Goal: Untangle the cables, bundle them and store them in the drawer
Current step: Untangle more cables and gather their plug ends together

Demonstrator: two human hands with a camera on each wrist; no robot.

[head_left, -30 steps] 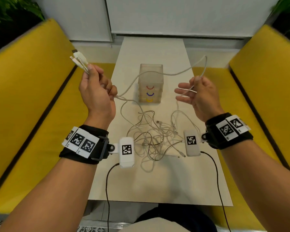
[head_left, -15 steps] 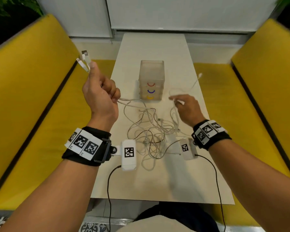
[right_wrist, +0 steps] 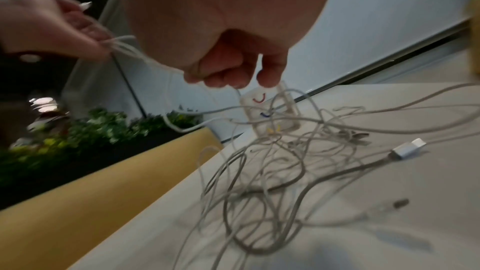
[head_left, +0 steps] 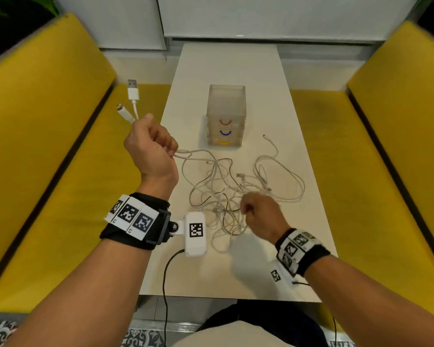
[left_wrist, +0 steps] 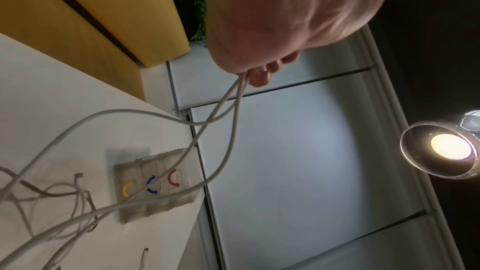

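Head view shows you seated between two yellow benches point(head_left: 48, 151) at a long white table point(head_left: 226, 68). Toward its far half stands a clear drawer unit point(head_left: 226, 113), three drawers with red, blue and yellow handles, all closed. Nearer you, a tangle of white cables point(head_left: 236, 186) sprawls on the tabletop. Your left hand point(head_left: 150, 151) is raised beside the table's left edge, fingers curled around two cables whose plugs point(head_left: 129, 106) stick up above your fist. Your right hand point(head_left: 261, 216) hovers low over the tangle, fingers curled; whether it pinches a cable, you cannot tell.
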